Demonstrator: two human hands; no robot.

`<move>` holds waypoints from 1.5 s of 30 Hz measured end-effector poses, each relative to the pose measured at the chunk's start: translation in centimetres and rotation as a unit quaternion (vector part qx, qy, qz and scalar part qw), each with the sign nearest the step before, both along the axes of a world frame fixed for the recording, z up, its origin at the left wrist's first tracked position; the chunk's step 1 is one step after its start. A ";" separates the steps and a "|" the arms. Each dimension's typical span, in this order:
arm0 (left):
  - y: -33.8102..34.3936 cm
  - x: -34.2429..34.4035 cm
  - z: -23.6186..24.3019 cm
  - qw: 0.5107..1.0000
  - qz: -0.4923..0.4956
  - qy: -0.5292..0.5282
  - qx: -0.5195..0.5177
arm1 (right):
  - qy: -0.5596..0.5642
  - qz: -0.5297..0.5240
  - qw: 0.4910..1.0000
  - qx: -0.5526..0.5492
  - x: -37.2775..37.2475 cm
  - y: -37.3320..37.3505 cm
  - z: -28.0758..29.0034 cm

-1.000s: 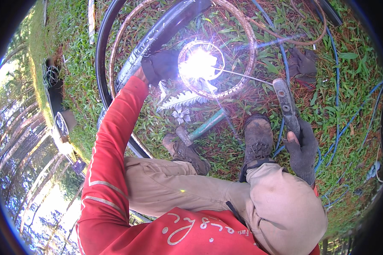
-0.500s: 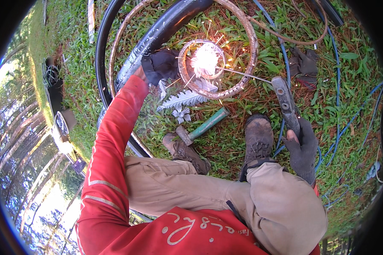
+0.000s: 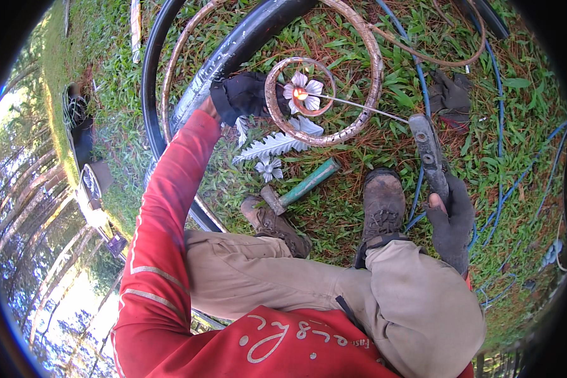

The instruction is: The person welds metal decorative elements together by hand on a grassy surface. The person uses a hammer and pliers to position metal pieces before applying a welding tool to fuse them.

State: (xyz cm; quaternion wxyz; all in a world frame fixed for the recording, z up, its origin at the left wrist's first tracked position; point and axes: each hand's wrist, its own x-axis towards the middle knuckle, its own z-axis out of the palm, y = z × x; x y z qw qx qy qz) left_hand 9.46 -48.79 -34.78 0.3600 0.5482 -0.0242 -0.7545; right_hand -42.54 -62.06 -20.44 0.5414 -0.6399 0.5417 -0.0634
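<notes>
My right hand [image 3: 450,220], in a grey glove, is closed around a worn welding electrode holder [image 3: 429,154]. From its jaw a thin welding rod [image 3: 359,108] runs left to a silver metal flower [image 3: 313,87], whose centre glows orange at the rod's tip. The flower sits inside a small scroll ring [image 3: 269,85] of rusty metal, itself within a larger textured metal loop [image 3: 376,69]. My left hand [image 3: 242,96], in a black glove, is closed at the ring's left side. Its fingers reach to the flower's petals, though they are partly hidden.
A metal leaf [image 3: 274,148] and a smaller flower [image 3: 269,169] lie below the ring. A green-handled hammer [image 3: 309,184] rests near my boots [image 3: 383,205]. Thick black pipe [image 3: 233,53], blue cables [image 3: 499,107] and a dark glove [image 3: 448,94] lie on the grass.
The bright white arc and flying sparks have died to a small orange glow, so the flower shows. My right hand and the holder have shifted very slightly.
</notes>
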 end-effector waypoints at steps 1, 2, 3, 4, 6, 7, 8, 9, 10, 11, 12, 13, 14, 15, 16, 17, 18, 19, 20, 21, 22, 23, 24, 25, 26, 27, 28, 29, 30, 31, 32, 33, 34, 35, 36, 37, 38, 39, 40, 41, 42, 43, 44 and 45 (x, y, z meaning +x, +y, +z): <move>0.2 0.5 -0.7 1.000 0.001 0.000 0.000 | 0.000 0.001 1.000 0.000 0.2 -0.1 0.3; 0.6 1.4 -1.8 0.987 -0.108 -0.075 -0.093 | 0.002 0.005 1.000 0.005 0.6 -0.2 0.7; 0.8 1.9 -2.1 0.971 -0.163 -0.112 -0.137 | 0.003 0.011 1.000 0.012 0.8 -0.3 0.8; 0.9 2.4 -2.3 0.948 -0.213 -0.151 -0.181 | 0.001 0.012 1.000 0.012 0.8 -0.4 0.6; 0.5 2.5 -2.1 0.931 -0.257 -0.160 -0.203 | 0.016 0.039 0.999 -0.001 0.4 -0.5 0.5; 0.3 2.5 -2.0 0.925 -0.272 -0.163 -0.211 | 0.017 0.038 0.999 -0.001 0.3 -0.4 0.4; 0.3 2.3 -1.6 0.918 -0.275 -0.175 -0.228 | 0.021 0.041 0.999 -0.008 0.2 -0.4 0.3; 0.3 2.1 -1.7 0.914 -0.277 -0.181 -0.236 | 0.025 0.043 0.999 -0.014 0.2 -0.3 0.2; 0.3 1.9 -1.7 0.910 -0.278 -0.187 -0.244 | 0.025 0.042 0.999 -0.013 0.2 -0.3 0.1; 0.5 1.6 -2.0 0.909 -0.251 -0.215 -0.252 | 0.023 0.035 0.999 -0.010 0.3 -0.2 0.1; 0.6 1.8 -2.1 0.909 -0.237 -0.229 -0.256 | 0.021 0.028 0.999 -0.006 0.4 -0.2 0.1; 0.7 1.9 -2.2 0.907 -0.224 -0.243 -0.260 | 0.020 0.028 0.999 -0.006 0.4 -0.2 0.0; 0.3 2.0 -1.4 0.880 -0.279 -0.272 -0.271 | 0.012 0.030 0.999 -0.020 0.4 -0.1 -0.1; 0.3 1.9 -1.3 0.865 -0.307 -0.286 -0.276 | 0.003 0.032 0.999 -0.033 0.4 0.0 -0.2; 0.2 1.8 -1.1 0.849 -0.334 -0.299 -0.281 | 0.004 0.031 0.999 -0.033 0.4 -0.1 -0.1; 0.4 1.9 -0.8 0.835 -0.348 -0.320 -0.282 | 0.015 0.042 0.999 -0.014 0.4 -0.3 0.2; 0.6 1.9 -0.5 0.824 -0.358 -0.338 -0.279 | 0.026 0.053 0.998 0.004 0.5 -0.5 0.4; 0.9 1.9 -0.1 0.816 -0.358 -0.360 -0.277 | 0.025 0.053 0.998 0.004 0.6 -0.6 0.6; 1.1 2.0 0.1 0.807 -0.357 -0.382 -0.275 | 0.023 0.053 0.998 0.007 0.8 -0.7 0.8; 1.3 2.1 0.3 0.800 -0.355 -0.398 -0.274 | 0.020 0.052 0.998 0.010 0.9 -0.7 0.9; 1.6 1.9 0.4 0.796 -0.349 -0.411 -0.277 | 0.021 0.052 0.998 0.010 0.9 -0.6 0.9; 1.9 2.0 0.3 0.790 -0.345 -0.425 -0.277 | 0.023 0.050 0.998 0.014 0.8 -0.6 0.8; 2.1 2.0 0.3 0.785 -0.341 -0.437 -0.278 | 0.024 0.047 0.998 0.017 0.8 -0.6 0.7; 2.3 2.0 0.2 0.782 -0.336 -0.445 -0.278 | 0.024 0.047 0.998 0.017 0.8 -0.6 0.6; 2.3 2.1 0.1 0.781 -0.332 -0.449 -0.279 | 0.026 0.047 0.998 0.016 0.7 -0.5 0.6; 2.3 2.2 -0.1 0.779 -0.329 -0.454 -0.281 | 0.028 0.047 0.998 0.015 0.7 -0.5 0.5; 2.3 2.2 -0.3 0.778 -0.324 -0.457 -0.283 | 0.028 0.047 0.998 0.015 0.8 -0.5 0.5; 2.2 2.3 -0.4 0.778 -0.322 -0.458 -0.285 | 0.024 0.044 0.999 0.016 0.8 -0.5 0.5; 2.1 2.3 -0.6 0.778 -0.320 -0.458 -0.288 | 0.019 0.041 0.999 0.016 0.9 -0.5 0.5; 2.0 2.4 -0.7 0.778 -0.319 -0.459 -0.288 | 0.019 0.041 0.999 0.017 0.9 -0.5 0.5; 2.0 2.4 -0.8 0.777 -0.318 -0.460 -0.291 | 0.017 0.045 0.999 0.012 0.9 -0.5 0.5; 2.2 2.5 -0.8 0.774 -0.318 -0.465 -0.290 | 0.015 0.049 0.999 0.007 0.9 -0.5 0.4; 2.4 2.4 -0.9 0.768 -0.320 -0.473 -0.290 | 0.015 0.049 0.999 0.007 1.0 -0.5 0.4; 2.6 2.5 -1.0 0.760 -0.320 -0.487 -0.288 | 0.010 0.041 0.999 0.007 1.1 -0.3 0.3; 3.0 2.4 -1.0 0.749 -0.318 -0.507 -0.285 | 0.005 0.033 0.999 0.007 1.1 -0.2 0.2; 3.1 2.4 -1.1 0.737 -0.318 -0.526 -0.280 | 0.005 0.033 0.999 0.007 1.2 -0.3 0.3; 3.2 2.1 -1.1 0.723 -0.307 -0.554 -0.275 | 0.010 0.036 0.999 0.015 1.3 -0.4 0.6; 2.7 2.2 -1.2 0.755 -0.313 -0.497 -0.291 | 0.015 0.038 0.999 0.023 1.4 -0.5 0.7; 1.8 2.6 -1.4 0.793 -0.307 -0.429 -0.306 | 0.016 0.038 0.999 0.023 1.5 -0.6 0.9; 1.3 2.9 -1.3 0.814 -0.299 -0.381 -0.319 | 0.015 0.038 0.999 0.024 1.6 -0.6 0.9; 1.1 3.1 -1.2 0.798 -0.316 -0.379 -0.346 | 0.014 0.037 0.999 0.025 1.7 -0.6 0.9; 0.5 2.8 -1.4 0.751 -0.364 -0.396 -0.384 | 0.014 0.037 0.999 0.025 1.6 -0.5 0.8; 0.3 2.5 -1.2 0.725 -0.388 -0.403 -0.402 | 0.011 0.043 0.999 0.016 1.5 -0.5 0.6; 0.0 2.2 -0.9 0.698 -0.410 -0.410 -0.420 | 0.008 0.048 0.999 0.006 1.5 -0.5 0.5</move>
